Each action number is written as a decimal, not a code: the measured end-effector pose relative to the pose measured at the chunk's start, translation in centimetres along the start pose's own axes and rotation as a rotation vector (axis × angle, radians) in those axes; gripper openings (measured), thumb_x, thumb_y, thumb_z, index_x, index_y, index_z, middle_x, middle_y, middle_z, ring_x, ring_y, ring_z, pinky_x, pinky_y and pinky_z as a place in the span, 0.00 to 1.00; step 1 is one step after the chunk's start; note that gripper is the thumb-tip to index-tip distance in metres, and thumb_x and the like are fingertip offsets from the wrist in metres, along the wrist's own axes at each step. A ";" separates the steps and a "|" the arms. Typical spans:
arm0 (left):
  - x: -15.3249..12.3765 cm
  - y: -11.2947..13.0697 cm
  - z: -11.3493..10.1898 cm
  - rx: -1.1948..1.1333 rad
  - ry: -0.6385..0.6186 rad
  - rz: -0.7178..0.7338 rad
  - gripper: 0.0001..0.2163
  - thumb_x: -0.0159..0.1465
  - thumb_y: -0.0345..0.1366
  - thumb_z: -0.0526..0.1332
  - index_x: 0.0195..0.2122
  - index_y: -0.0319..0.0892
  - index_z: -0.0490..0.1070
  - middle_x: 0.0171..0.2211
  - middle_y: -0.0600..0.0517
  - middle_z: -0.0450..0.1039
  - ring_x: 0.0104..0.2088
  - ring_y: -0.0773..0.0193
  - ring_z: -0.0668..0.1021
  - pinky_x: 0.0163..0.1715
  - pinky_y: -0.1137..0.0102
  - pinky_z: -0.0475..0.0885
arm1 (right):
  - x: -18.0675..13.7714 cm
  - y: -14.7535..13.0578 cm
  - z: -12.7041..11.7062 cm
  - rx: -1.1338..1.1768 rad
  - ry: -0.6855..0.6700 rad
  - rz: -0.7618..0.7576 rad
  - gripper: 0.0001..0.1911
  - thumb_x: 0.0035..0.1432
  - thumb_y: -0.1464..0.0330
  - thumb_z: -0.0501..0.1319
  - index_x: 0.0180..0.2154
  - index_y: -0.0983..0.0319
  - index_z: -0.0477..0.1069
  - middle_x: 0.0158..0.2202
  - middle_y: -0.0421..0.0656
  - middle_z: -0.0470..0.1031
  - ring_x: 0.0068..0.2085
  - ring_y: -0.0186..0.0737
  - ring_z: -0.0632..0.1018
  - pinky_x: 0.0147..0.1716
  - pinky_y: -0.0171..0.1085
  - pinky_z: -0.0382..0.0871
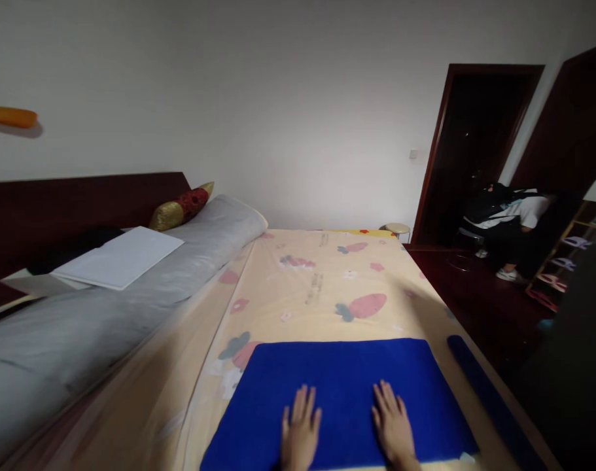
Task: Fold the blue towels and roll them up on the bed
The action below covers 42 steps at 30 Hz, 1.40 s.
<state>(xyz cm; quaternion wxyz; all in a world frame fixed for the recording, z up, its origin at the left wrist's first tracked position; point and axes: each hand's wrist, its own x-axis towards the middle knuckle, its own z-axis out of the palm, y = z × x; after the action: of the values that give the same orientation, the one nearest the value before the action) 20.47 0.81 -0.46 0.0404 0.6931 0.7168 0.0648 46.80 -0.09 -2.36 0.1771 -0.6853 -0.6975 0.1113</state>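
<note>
A blue cloth (344,369) lies spread flat on the bed, its near edge partly beyond the bottom of the head view. My left hand (301,428) rests palm down on it, left of the middle, with the fingers stretched out. To the right, my right hand (392,422) is also palm down on the cloth, fingers extended. Neither hand holds anything. Bare blue fabric shows between the two hands. A long, narrow dark blue strip or roll (489,392) lies apart from the cloth, along the bed's right edge.
The bed sheet (278,294) has a strawberry print. A long grey bolster (194,261) runs along the left, bearing a white sheet or book (123,257). At the back right stand a round stool (398,228) and a shoe rack (562,261); a person (504,216) sits near the door.
</note>
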 end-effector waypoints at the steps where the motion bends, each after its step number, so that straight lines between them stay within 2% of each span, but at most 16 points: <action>1: 0.1 -3.0 -0.8 0.035 0.031 -0.141 0.26 0.65 0.43 0.42 0.65 0.52 0.49 0.68 0.53 0.48 0.67 0.58 0.53 0.64 0.53 0.52 | -0.6 3.0 -0.8 -0.036 0.034 0.066 0.31 0.63 0.53 0.44 0.64 0.55 0.52 0.68 0.42 0.48 0.68 0.46 0.51 0.64 0.52 0.47; 4: 0.3 -10.7 -3.3 0.057 0.098 -0.466 0.27 0.65 0.43 0.44 0.66 0.54 0.44 0.67 0.52 0.52 0.66 0.55 0.56 0.60 0.50 0.58 | -2.6 11.0 -2.8 -0.085 0.093 0.185 0.35 0.62 0.49 0.42 0.66 0.55 0.47 0.68 0.42 0.47 0.68 0.46 0.51 0.64 0.55 0.48; 6: 0.4 -12.8 -4.3 0.063 0.134 -0.491 0.28 0.63 0.44 0.47 0.65 0.61 0.44 0.66 0.57 0.55 0.67 0.54 0.55 0.57 0.49 0.60 | -3.3 13.8 -3.3 -0.096 0.107 0.185 0.35 0.62 0.50 0.40 0.66 0.57 0.46 0.68 0.43 0.48 0.68 0.46 0.51 0.63 0.55 0.50; 7: 0.5 -12.7 -4.5 0.066 0.148 -0.473 0.28 0.63 0.44 0.47 0.65 0.62 0.45 0.66 0.58 0.56 0.67 0.52 0.54 0.57 0.47 0.60 | -3.4 14.0 -3.2 -0.107 0.121 0.203 0.36 0.62 0.50 0.40 0.66 0.59 0.47 0.68 0.45 0.48 0.68 0.47 0.51 0.63 0.55 0.50; 9: 0.5 -10.1 -4.2 0.072 0.165 -0.418 0.27 0.64 0.43 0.46 0.65 0.60 0.45 0.67 0.57 0.55 0.68 0.51 0.52 0.58 0.44 0.57 | -2.9 12.1 -2.5 -0.124 0.166 0.256 0.37 0.61 0.50 0.39 0.65 0.64 0.52 0.67 0.49 0.50 0.67 0.50 0.51 0.63 0.56 0.50; 11: 0.5 -5.5 -3.1 0.070 0.175 -0.306 0.26 0.65 0.40 0.42 0.66 0.56 0.45 0.67 0.55 0.52 0.68 0.54 0.51 0.62 0.46 0.51 | -1.9 7.6 -1.4 -0.094 0.185 0.223 0.35 0.62 0.51 0.40 0.64 0.64 0.54 0.67 0.49 0.51 0.67 0.50 0.51 0.63 0.55 0.50; 15: 0.1 4.3 0.1 -0.052 0.058 0.148 0.25 0.66 0.35 0.39 0.66 0.51 0.43 0.68 0.57 0.48 0.67 0.61 0.53 0.65 0.56 0.52 | 0.0 -3.1 1.0 0.087 -0.018 -0.126 0.28 0.66 0.59 0.40 0.65 0.56 0.52 0.67 0.41 0.48 0.67 0.44 0.52 0.64 0.50 0.51; 17: 0.2 7.0 1.3 -0.109 -0.032 0.276 0.25 0.66 0.36 0.41 0.65 0.53 0.42 0.67 0.58 0.47 0.67 0.62 0.54 0.65 0.57 0.54 | 0.7 -6.3 1.7 0.142 -0.104 -0.209 0.27 0.65 0.61 0.42 0.65 0.53 0.50 0.67 0.39 0.49 0.67 0.43 0.53 0.64 0.49 0.51; 19: 0.5 7.2 1.8 -0.121 -0.057 0.307 0.25 0.66 0.38 0.42 0.65 0.56 0.41 0.67 0.60 0.47 0.67 0.62 0.55 0.65 0.57 0.55 | 1.4 -6.6 1.8 0.153 -0.117 -0.233 0.27 0.65 0.60 0.44 0.64 0.50 0.51 0.66 0.38 0.50 0.66 0.44 0.54 0.64 0.50 0.50; 22: 1.5 3.2 0.9 -0.023 -0.001 0.160 0.24 0.66 0.41 0.41 0.65 0.55 0.44 0.67 0.59 0.46 0.67 0.61 0.54 0.65 0.54 0.53 | 1.9 -2.0 0.6 0.067 -0.017 -0.126 0.28 0.65 0.54 0.44 0.63 0.52 0.54 0.66 0.39 0.51 0.66 0.46 0.54 0.64 0.51 0.50; 26: 2.3 -6.3 -1.6 0.195 0.053 -0.206 0.26 0.67 0.44 0.40 0.66 0.47 0.46 0.68 0.53 0.44 0.67 0.61 0.53 0.65 0.53 0.51 | 0.7 9.4 -2.0 -0.100 0.143 0.143 0.34 0.63 0.50 0.42 0.64 0.60 0.53 0.67 0.45 0.50 0.67 0.47 0.52 0.64 0.52 0.50; 28: 2.4 -10.3 -2.5 0.239 0.031 -0.272 0.26 0.67 0.44 0.40 0.66 0.48 0.46 0.68 0.55 0.44 0.67 0.65 0.53 0.64 0.58 0.51 | -0.3 14.1 -3.0 -0.102 0.134 0.204 0.36 0.61 0.48 0.42 0.65 0.59 0.50 0.67 0.45 0.51 0.67 0.46 0.54 0.63 0.52 0.53; 31: 2.5 -12.4 -3.3 0.257 0.008 -0.302 0.25 0.68 0.42 0.38 0.66 0.49 0.47 0.68 0.56 0.45 0.67 0.67 0.53 0.64 0.59 0.52 | -1.1 16.8 -3.7 -0.122 0.131 0.244 0.37 0.61 0.48 0.40 0.65 0.60 0.49 0.67 0.46 0.53 0.66 0.47 0.55 0.62 0.53 0.54; 34: 2.7 -9.7 -3.3 0.250 0.029 -0.295 0.25 0.67 0.41 0.39 0.66 0.43 0.49 0.68 0.50 0.46 0.67 0.62 0.54 0.64 0.55 0.53 | -0.5 13.7 -3.2 -0.174 0.169 0.225 0.36 0.61 0.50 0.40 0.64 0.62 0.53 0.67 0.47 0.53 0.67 0.49 0.53 0.63 0.54 0.51; 37: 2.9 -4.2 -2.0 0.140 0.054 -0.064 0.25 0.67 0.40 0.40 0.65 0.44 0.49 0.67 0.52 0.48 0.67 0.60 0.54 0.64 0.57 0.53 | 1.0 6.8 -1.7 -0.097 0.114 0.078 0.33 0.63 0.51 0.41 0.64 0.58 0.53 0.67 0.44 0.50 0.67 0.47 0.52 0.64 0.52 0.49; 42: 4.2 4.3 2.2 -0.068 0.039 0.249 0.25 0.66 0.35 0.42 0.65 0.52 0.42 0.67 0.56 0.48 0.66 0.60 0.56 0.64 0.56 0.56 | 4.0 -4.1 1.8 0.118 -0.031 -0.174 0.27 0.65 0.58 0.44 0.64 0.50 0.50 0.67 0.38 0.49 0.66 0.46 0.54 0.64 0.53 0.51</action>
<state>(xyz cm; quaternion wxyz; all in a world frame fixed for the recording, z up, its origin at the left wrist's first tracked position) 24.90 5.27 -1.83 0.0413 0.7736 0.6233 0.1071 42.32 3.93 -2.00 0.2156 -0.6088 -0.7492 0.1471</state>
